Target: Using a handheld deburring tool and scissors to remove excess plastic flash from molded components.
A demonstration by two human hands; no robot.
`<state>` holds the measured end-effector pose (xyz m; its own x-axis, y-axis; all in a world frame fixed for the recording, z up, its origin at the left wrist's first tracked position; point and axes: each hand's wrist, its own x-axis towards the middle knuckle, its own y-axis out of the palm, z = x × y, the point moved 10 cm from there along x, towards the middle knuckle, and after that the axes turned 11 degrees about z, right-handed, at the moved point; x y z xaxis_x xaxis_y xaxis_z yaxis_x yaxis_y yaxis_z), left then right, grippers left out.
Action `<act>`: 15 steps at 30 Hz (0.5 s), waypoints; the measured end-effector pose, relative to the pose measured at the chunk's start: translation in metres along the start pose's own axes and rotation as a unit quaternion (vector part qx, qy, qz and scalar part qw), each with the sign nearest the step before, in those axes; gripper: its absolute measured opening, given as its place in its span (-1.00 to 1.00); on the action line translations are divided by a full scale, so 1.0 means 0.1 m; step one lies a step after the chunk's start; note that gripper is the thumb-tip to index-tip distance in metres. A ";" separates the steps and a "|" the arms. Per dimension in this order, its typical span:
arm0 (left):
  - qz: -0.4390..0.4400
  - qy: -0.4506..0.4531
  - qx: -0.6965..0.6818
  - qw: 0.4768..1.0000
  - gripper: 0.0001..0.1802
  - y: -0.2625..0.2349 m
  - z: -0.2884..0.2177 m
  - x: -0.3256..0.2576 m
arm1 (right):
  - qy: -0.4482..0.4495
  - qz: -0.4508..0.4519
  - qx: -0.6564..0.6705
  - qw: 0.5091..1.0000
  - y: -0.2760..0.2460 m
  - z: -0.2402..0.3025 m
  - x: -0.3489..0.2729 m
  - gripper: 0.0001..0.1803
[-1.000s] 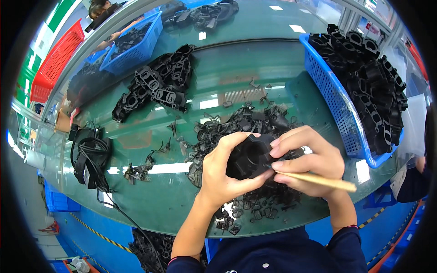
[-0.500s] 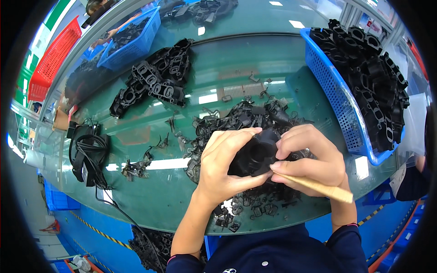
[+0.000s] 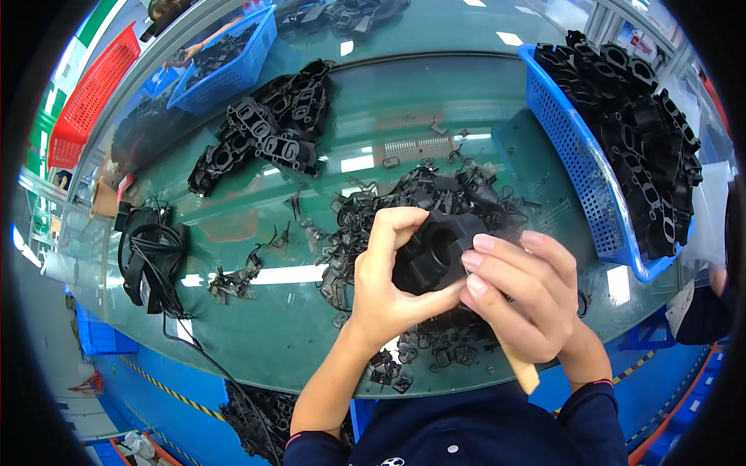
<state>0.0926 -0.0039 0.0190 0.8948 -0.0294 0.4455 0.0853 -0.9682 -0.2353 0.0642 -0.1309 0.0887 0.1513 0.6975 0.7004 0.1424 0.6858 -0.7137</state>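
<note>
My left hand is wrapped round a black moulded plastic part with a round opening, held up above the table. My right hand is closed, its fingertips against the part's right side. A tool with a tan handle is tucked in that hand, the handle's end pointing down towards me. The tool's working end is hidden by my fingers. Beneath both hands lies a heap of black plastic scraps.
A blue basket full of black moulded parts stands on the right. Several similar parts are stacked at the back left of the green table. A black device with a coiled cable lies on the left.
My right hand has turned, swinging the tan handle from pointing right to pointing down. The black part has tilted in my left hand, its opening now facing up more.
</note>
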 end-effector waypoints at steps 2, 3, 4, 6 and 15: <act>0.004 0.002 0.000 1.000 -0.33 0.01 0.01 0.00 | 0.042 0.004 0.083 0.996 -0.01 -0.14 0.02 -0.81; 0.008 0.000 0.003 1.000 -0.33 0.01 0.01 0.01 | 0.082 0.015 0.153 0.985 0.01 -0.26 0.00 -0.79; 0.011 -0.002 0.007 1.000 -0.33 0.02 0.00 0.02 | 0.136 0.008 0.235 0.962 0.01 -0.39 0.00 -0.84; 0.015 -0.007 -0.008 1.000 -0.33 0.03 0.01 0.02 | 0.209 -0.037 0.366 0.906 0.06 -0.61 -0.12 -0.85; 0.042 -0.072 -0.146 0.986 -0.36 0.13 0.16 0.01 | 0.159 -0.055 0.349 0.922 -0.06 -0.65 -0.04 -0.85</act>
<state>0.1021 -0.0126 0.0026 0.9479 -0.0965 0.3035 -0.1018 -0.9948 0.0017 0.1264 -0.1516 0.0900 0.4682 0.5952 0.6531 -0.4729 0.7932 -0.3838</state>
